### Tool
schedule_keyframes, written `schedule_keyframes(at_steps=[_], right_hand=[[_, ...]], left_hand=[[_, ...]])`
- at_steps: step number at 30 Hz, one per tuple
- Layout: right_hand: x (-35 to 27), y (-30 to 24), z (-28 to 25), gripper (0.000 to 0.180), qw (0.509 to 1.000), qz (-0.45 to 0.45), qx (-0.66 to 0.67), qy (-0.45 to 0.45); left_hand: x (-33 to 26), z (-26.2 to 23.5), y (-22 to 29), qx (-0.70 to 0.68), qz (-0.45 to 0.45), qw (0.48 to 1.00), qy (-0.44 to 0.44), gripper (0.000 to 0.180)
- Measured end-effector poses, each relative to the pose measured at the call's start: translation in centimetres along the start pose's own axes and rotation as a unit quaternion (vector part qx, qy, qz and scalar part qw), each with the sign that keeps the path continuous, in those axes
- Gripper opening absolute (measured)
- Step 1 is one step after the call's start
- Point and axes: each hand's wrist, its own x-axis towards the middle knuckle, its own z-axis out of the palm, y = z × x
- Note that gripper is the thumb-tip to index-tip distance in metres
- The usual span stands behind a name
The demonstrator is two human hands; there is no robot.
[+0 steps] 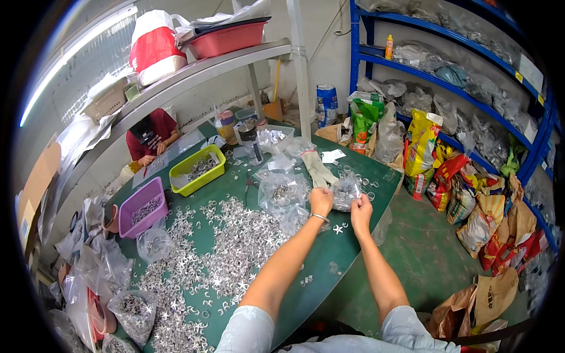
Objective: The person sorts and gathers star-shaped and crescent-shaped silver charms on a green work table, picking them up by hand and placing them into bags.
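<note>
Over the right part of the green table [335,267], a clear plastic bag [346,193] with small silvery metal pieces in it sits between my hands. My left hand [321,202], with a bracelet at the wrist, is closed at the bag's left side. The fingers of my right hand [361,213] pinch its right edge. A pale cloth glove [318,169] lies just beyond my left hand. Several loose metal rings [366,182] are scattered past the bag. Below it rest a few star-shaped metal pieces [338,228]. Another open clear bag [283,192] of metal parts stands to the left.
Heaps of silvery pieces [235,250] cover the table's middle and left. A yellow-green bin [198,183] and a purple bin [125,222] hold more. Across the table a person in a dark red shirt [159,126] works. Blue shelving [453,82] and filled sacks [421,154] line the right.
</note>
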Motion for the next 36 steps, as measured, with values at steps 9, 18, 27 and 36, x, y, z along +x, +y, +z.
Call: schedule_keyframes(at_steps=[9,18,27,36], right_hand=[[1.8,-1.7,0.2,0.015,0.999,0.006,0.028,-0.042],[-0.5,0.7,-0.6,0.034,0.996,0.063,-0.043,-0.054],[-12.5,-11.0,4.7,0.04,0.926,-0.287,-0.046,-0.242],[-23.1,-13.7,17.4,0.056,0.699,-0.429,-0.143,-0.554]], left_hand=[[1.2,-1.5,0.3,-0.046,0.049,0.998,0.013,0.018],[-1.7,-4.8,2.4,0.128,0.023,0.979,-0.158,0.03],[-13.6,-23.0,2.1,0.177,0.046,0.982,-0.056,0.049],[-19.9,-38.8,-11.3,0.407,-0.228,0.882,0.071,0.055]])
